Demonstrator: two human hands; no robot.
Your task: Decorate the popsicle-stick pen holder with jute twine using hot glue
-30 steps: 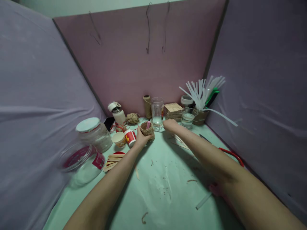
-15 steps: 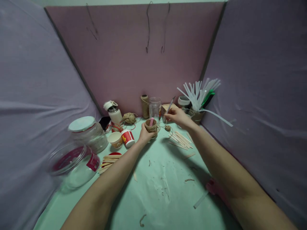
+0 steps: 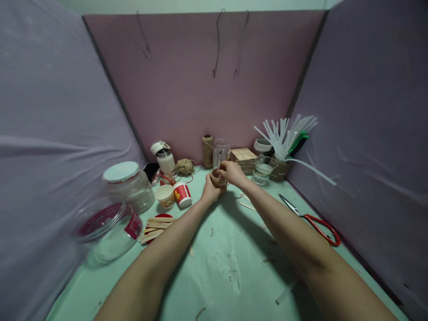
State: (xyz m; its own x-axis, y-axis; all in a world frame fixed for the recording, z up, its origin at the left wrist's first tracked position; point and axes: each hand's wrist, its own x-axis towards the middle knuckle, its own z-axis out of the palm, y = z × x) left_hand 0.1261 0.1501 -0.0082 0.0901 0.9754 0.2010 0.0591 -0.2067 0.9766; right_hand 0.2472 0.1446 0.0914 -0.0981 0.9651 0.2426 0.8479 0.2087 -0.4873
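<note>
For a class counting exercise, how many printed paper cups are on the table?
2: a patterned cream paper cup and, just right of it, a red-and-white paper cup, both left of the left hand.

No text is legible (the red cup's lettering point(image 3: 177, 195) included).

On your worktop point(image 3: 217, 276), the lidded jar point(image 3: 129, 191) sits behind the plastic tub point(image 3: 110, 243), left of 2 paper cups point(image 3: 165, 197). The small pot point(image 3: 218, 182) is before the tall jar point(image 3: 225, 146). At right, scissors point(image 3: 302, 214) lie in front of the holder point(image 3: 280, 171) with plastic strips point(image 3: 281, 139) in it.
</note>
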